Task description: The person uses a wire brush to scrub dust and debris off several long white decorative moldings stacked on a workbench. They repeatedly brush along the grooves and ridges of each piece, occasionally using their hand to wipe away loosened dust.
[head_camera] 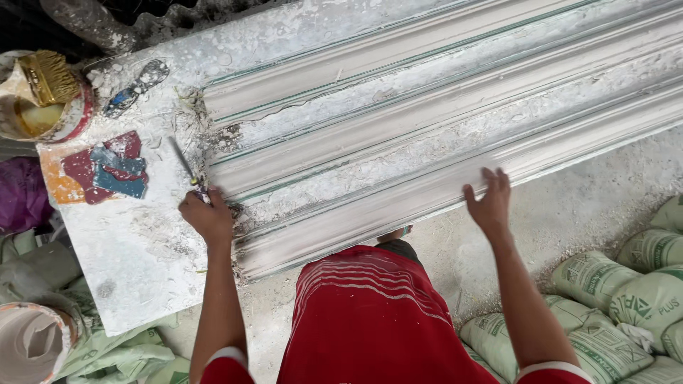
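Outdoors, left hand [206, 217] fingers grip a blade [183, 162]; right hand [489, 203] fingers spread on plaster-dusted table [135, 249].

The left hand [206, 217] hides the handle of the thin blade [182, 160], the white moulding strips [427, 128] run off the right edge, and the grey bucket [32, 341] is cropped.

both arms reach forward, the left hand [206, 217] curled into a closed grip, the right hand [489, 203] flat with fingers spread, palm down.
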